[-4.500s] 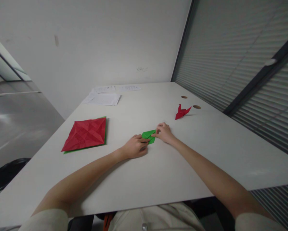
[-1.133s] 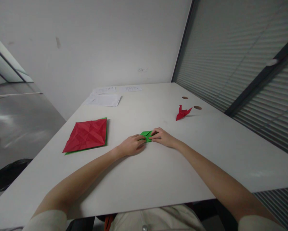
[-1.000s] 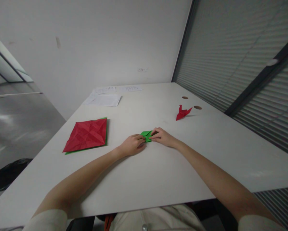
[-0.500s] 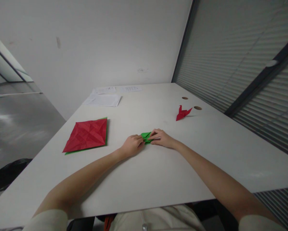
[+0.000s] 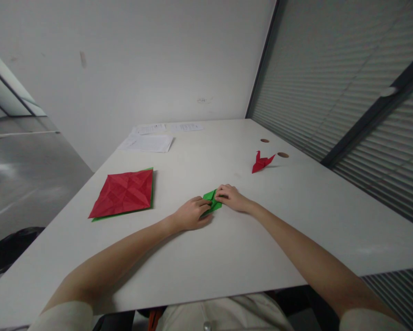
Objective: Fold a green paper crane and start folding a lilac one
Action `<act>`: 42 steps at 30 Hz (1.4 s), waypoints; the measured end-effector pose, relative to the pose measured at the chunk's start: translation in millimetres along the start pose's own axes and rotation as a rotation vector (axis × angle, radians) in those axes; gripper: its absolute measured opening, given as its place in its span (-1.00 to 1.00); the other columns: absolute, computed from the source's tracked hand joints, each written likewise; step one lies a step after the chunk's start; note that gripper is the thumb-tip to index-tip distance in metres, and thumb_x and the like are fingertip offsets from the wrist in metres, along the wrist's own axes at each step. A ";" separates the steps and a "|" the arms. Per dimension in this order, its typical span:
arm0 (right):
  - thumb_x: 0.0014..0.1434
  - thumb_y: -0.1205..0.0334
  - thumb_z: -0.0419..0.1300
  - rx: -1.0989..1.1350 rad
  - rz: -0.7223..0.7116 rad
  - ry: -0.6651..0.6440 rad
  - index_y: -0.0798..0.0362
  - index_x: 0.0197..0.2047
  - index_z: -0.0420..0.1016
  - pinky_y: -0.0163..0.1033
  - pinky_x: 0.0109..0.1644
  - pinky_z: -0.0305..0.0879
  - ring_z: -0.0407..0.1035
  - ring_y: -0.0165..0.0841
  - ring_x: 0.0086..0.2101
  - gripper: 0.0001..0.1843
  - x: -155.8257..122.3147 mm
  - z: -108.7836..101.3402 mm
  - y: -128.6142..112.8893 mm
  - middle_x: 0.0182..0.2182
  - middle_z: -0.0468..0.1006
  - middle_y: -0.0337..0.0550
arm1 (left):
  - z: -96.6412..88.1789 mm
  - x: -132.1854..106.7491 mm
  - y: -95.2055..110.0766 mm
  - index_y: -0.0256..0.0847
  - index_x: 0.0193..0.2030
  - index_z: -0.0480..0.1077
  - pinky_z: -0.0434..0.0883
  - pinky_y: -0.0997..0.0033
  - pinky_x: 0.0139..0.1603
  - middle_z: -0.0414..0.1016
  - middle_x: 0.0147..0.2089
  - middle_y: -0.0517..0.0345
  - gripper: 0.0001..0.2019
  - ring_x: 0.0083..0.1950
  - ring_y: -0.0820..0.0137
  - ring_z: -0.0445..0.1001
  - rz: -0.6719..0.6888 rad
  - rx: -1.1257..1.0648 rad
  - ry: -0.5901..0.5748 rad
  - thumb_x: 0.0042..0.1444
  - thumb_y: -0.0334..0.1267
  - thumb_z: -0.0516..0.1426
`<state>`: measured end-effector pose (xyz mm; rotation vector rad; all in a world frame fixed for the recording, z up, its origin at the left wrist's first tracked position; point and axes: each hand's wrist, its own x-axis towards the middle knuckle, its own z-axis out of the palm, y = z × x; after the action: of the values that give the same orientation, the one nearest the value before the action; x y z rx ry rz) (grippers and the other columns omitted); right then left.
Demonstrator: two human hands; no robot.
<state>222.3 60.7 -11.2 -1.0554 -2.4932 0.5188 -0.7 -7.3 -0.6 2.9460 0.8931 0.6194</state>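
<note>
A small folded piece of green origami paper [image 5: 215, 206] lies on the white table between my hands, its top flap creased at a slant. My left hand [image 5: 193, 213] grips its left side, fingers over the paper and thumb low at the near edge. At the upper right corner, my right hand [image 5: 231, 197] pinches the paper with thumb and fingertips. Part of the green paper is hidden beneath the fingers of both hands. Beyond my right hand stands a red paper crane [image 5: 261, 162].
Creased red paper sheets [image 5: 125, 194], with green paper showing under them, lie on the left of the table [image 5: 248, 257]. Printed white papers [image 5: 147, 143] lie at the far left. Two round holes pierce the tabletop near the blinds [image 5: 347, 92]. A black bag [image 5: 11, 250] is below left.
More of the green paper shows now, and it sits turned at a slant. My left hand has moved slightly lower with its fingers more spread over the paper; my right fingers have drawn up to its corner.
</note>
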 end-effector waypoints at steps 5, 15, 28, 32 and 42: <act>0.13 0.08 0.27 0.073 -0.078 -0.083 -0.10 -0.23 0.63 -0.02 0.09 0.13 0.27 -0.20 -0.08 -0.83 -3.1 -8.7 10.8 -0.14 0.49 -0.11 | 3.5 -1.4 -3.6 -0.27 -0.21 0.47 0.42 0.32 -0.04 0.54 -0.09 -0.03 -0.81 -0.13 0.33 0.47 0.012 -0.007 0.011 0.23 -0.33 0.02; 0.10 -0.03 0.28 0.070 -0.047 -0.071 -0.09 -0.27 0.66 -0.03 0.10 0.11 0.24 -0.19 -0.07 -0.76 -4.3 -12.1 22.2 -0.15 0.50 -0.08 | 5.3 -5.8 -22.7 -0.24 -0.30 0.48 0.41 0.38 -0.03 0.54 -0.06 0.00 -0.82 -0.10 0.36 0.47 0.043 -0.080 0.029 0.19 -0.36 0.04; 0.14 0.00 0.26 -0.033 -0.105 -0.029 -0.14 -0.27 0.66 -0.04 0.02 0.07 0.23 -0.20 -0.12 -0.80 -2.2 -7.7 2.3 -0.22 0.52 -0.12 | 1.6 -1.4 -16.2 -0.22 -0.21 0.46 0.39 0.36 -0.15 0.48 -0.23 0.03 -0.83 -0.20 0.35 0.45 -0.037 0.085 0.044 0.24 -0.25 0.05; 0.13 0.00 0.27 0.015 -0.105 -0.018 -0.11 -0.28 0.66 -0.06 0.01 0.11 0.23 -0.21 -0.13 -0.79 -1.7 -5.0 8.8 -0.23 0.52 -0.12 | 7.8 -3.3 -18.3 -0.24 -0.31 0.47 0.40 0.35 -0.15 0.48 -0.26 0.03 -0.80 -0.20 0.35 0.45 -0.035 0.112 0.040 0.24 -0.31 0.03; 0.07 -0.05 0.30 0.020 -0.100 0.045 -0.10 -0.29 0.64 -0.01 0.04 0.09 0.25 -0.19 -0.10 -0.77 -3.0 -0.4 11.7 -0.22 0.54 -0.13 | 11.0 -5.4 -22.1 -0.24 -0.37 0.47 0.38 0.40 -0.18 0.51 -0.24 0.06 -0.82 -0.24 0.40 0.45 -0.032 0.052 0.093 0.19 -0.38 0.06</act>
<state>231.5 66.1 -17.0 -0.9198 -2.4812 0.4845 -12.5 9.6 -15.3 2.9633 0.9763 0.7480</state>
